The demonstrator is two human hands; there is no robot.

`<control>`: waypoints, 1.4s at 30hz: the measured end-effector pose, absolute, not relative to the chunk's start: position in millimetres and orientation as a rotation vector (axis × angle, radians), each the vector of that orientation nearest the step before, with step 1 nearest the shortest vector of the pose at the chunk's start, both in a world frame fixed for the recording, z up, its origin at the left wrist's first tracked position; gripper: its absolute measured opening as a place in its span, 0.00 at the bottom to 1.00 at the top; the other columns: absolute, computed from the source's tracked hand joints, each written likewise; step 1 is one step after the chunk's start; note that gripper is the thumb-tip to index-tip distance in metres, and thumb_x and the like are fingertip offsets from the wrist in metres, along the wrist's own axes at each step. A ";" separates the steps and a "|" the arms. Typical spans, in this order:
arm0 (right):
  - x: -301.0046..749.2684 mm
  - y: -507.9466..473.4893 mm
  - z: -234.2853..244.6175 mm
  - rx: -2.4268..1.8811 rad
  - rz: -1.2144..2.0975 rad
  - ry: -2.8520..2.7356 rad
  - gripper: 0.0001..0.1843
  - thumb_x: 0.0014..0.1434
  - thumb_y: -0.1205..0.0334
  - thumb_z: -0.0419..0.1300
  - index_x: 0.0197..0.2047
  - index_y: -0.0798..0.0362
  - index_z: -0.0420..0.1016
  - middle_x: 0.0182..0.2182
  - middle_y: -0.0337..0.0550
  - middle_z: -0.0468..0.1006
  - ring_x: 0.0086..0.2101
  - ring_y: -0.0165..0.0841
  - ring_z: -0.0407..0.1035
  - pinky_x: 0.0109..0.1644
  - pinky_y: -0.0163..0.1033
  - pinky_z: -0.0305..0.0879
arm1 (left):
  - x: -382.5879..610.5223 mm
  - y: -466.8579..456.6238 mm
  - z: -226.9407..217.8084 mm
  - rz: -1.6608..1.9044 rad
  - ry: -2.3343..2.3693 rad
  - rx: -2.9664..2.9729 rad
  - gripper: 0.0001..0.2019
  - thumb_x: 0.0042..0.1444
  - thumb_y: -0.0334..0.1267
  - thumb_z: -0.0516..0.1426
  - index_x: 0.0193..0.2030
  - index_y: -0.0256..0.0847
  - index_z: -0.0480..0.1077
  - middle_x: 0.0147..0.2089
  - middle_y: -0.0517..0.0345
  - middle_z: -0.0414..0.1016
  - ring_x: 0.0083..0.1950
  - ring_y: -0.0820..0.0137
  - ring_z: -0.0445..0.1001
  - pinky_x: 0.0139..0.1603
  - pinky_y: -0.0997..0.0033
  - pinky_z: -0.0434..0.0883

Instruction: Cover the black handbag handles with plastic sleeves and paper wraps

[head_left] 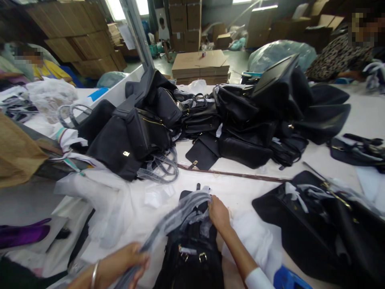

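A black handbag (pixel 192 257) with gold buckles lies on the white table (pixel 240 188) right in front of me. Its handles (pixel 183 208) are wrapped in clear plastic film. My left hand (pixel 123 263), a bangle on the wrist, is closed around the near end of a wrapped handle. My right hand (pixel 219 214) is closed on the film at the handle's far end, over the top of the bag.
A big pile of black handbags (pixel 234 120) fills the table's middle and left. Another black bag (pixel 325 228) lies at right. A thin brown strap (pixel 231 174) crosses the table. White wrapping paper (pixel 99 200) lies at left. Two seated people work at the far corners; cardboard boxes (pixel 200 64) stand behind.
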State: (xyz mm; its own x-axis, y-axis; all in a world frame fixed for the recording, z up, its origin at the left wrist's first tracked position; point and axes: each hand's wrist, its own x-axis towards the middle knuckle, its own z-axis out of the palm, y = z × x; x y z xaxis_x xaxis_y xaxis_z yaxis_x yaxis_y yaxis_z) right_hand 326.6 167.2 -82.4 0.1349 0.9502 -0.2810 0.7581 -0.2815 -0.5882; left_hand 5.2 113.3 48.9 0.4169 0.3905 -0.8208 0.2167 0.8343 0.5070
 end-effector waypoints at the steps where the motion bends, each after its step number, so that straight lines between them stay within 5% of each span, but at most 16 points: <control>1: 326.0 165.8 -82.1 -2.162 0.872 -1.648 0.10 0.63 0.63 0.47 0.42 0.56 0.66 0.38 0.55 0.75 0.42 0.43 0.70 0.45 0.41 0.61 | 25.8 135.5 51.1 0.234 1.113 0.617 0.19 0.50 0.54 0.61 0.30 0.37 0.67 0.19 0.67 0.64 0.16 0.78 0.62 0.23 0.73 0.68; 5: 321.3 158.6 -75.6 -2.266 0.866 -1.611 0.17 0.66 0.53 0.45 0.47 0.57 0.66 0.38 0.53 0.77 0.39 0.43 0.73 0.42 0.41 0.62 | 127.7 228.6 34.1 0.604 1.134 0.781 0.15 0.59 0.51 0.53 0.39 0.38 0.66 0.30 0.60 0.71 0.30 0.74 0.73 0.40 0.69 0.73; 8: 321.9 146.8 -71.5 -2.255 0.890 -1.618 0.20 0.66 0.51 0.44 0.53 0.55 0.64 0.43 0.51 0.77 0.42 0.41 0.73 0.43 0.39 0.64 | 175.2 255.3 -3.2 0.506 1.225 0.869 0.16 0.60 0.48 0.54 0.38 0.34 0.68 0.32 0.54 0.74 0.33 0.69 0.75 0.38 0.65 0.74; 13: 319.6 108.8 -66.4 -2.120 0.668 -1.749 0.23 0.66 0.56 0.47 0.59 0.60 0.60 0.51 0.59 0.72 0.51 0.45 0.67 0.52 0.46 0.64 | 169.0 223.0 -59.5 0.359 1.453 1.112 0.11 0.59 0.42 0.57 0.41 0.36 0.70 0.40 0.56 0.75 0.40 0.68 0.74 0.44 0.60 0.72; 17: 300.1 71.4 -46.5 -1.895 0.531 -1.868 0.19 0.65 0.62 0.48 0.57 0.57 0.63 0.53 0.59 0.70 0.55 0.45 0.62 0.58 0.51 0.61 | 131.1 184.4 -59.2 0.383 1.507 1.312 0.09 0.58 0.33 0.56 0.45 0.38 0.69 0.45 0.52 0.75 0.49 0.65 0.72 0.55 0.60 0.67; 20: 280.9 40.6 -32.0 -1.788 0.774 -1.904 0.15 0.65 0.66 0.45 0.51 0.52 0.68 0.45 0.50 0.75 0.47 0.39 0.69 0.52 0.44 0.65 | 93.2 142.9 -36.3 0.468 1.534 1.421 0.12 0.60 0.33 0.50 0.50 0.40 0.67 0.51 0.51 0.72 0.54 0.65 0.69 0.59 0.61 0.63; 24: 263.7 -2.9 -37.1 -1.804 1.162 -1.863 0.13 0.64 0.66 0.46 0.39 0.50 0.72 0.34 0.44 0.77 0.36 0.35 0.72 0.41 0.37 0.65 | 42.3 61.3 -20.5 0.443 1.527 1.582 0.12 0.63 0.39 0.47 0.43 0.44 0.70 0.43 0.52 0.73 0.47 0.62 0.71 0.54 0.58 0.66; 27: 251.7 -28.5 -55.5 -1.819 1.380 -1.716 0.10 0.61 0.62 0.51 0.37 0.50 0.73 0.33 0.42 0.78 0.36 0.35 0.73 0.40 0.36 0.64 | 20.2 6.0 -38.4 0.383 1.458 1.670 0.18 0.60 0.36 0.50 0.57 0.46 0.64 0.54 0.50 0.71 0.57 0.61 0.68 0.60 0.57 0.64; 30: 230.4 -37.1 -76.5 -1.764 1.683 -1.345 0.12 0.59 0.54 0.54 0.39 0.51 0.72 0.29 0.41 0.78 0.28 0.33 0.73 0.28 0.34 0.63 | 16.0 -18.5 -65.9 0.399 1.409 1.588 0.26 0.56 0.29 0.49 0.63 0.42 0.58 0.62 0.49 0.66 0.63 0.63 0.63 0.65 0.59 0.59; 37: 183.7 -3.6 -102.4 -1.751 1.799 -0.684 0.29 0.39 0.34 0.62 0.26 0.51 0.61 0.19 0.37 0.73 0.15 0.23 0.59 0.15 0.27 0.50 | 23.4 -1.1 -79.3 0.391 1.382 1.497 0.22 0.53 0.32 0.52 0.56 0.41 0.65 0.56 0.49 0.73 0.57 0.62 0.70 0.59 0.64 0.64; 40: 182.9 4.4 -101.5 -1.739 1.824 -0.705 0.30 0.37 0.32 0.62 0.24 0.51 0.59 0.17 0.37 0.73 0.13 0.22 0.57 0.13 0.26 0.48 | 17.0 14.0 -70.4 0.427 1.400 1.486 0.12 0.57 0.40 0.52 0.45 0.42 0.71 0.43 0.52 0.79 0.45 0.63 0.76 0.47 0.67 0.70; 42: 184.4 5.6 -100.1 -1.731 1.852 -0.719 0.30 0.37 0.32 0.61 0.24 0.51 0.58 0.17 0.38 0.74 0.13 0.22 0.57 0.13 0.26 0.48 | 7.4 31.6 -64.8 0.465 1.496 1.449 0.15 0.61 0.45 0.47 0.34 0.43 0.71 0.31 0.56 0.78 0.34 0.65 0.76 0.37 0.70 0.71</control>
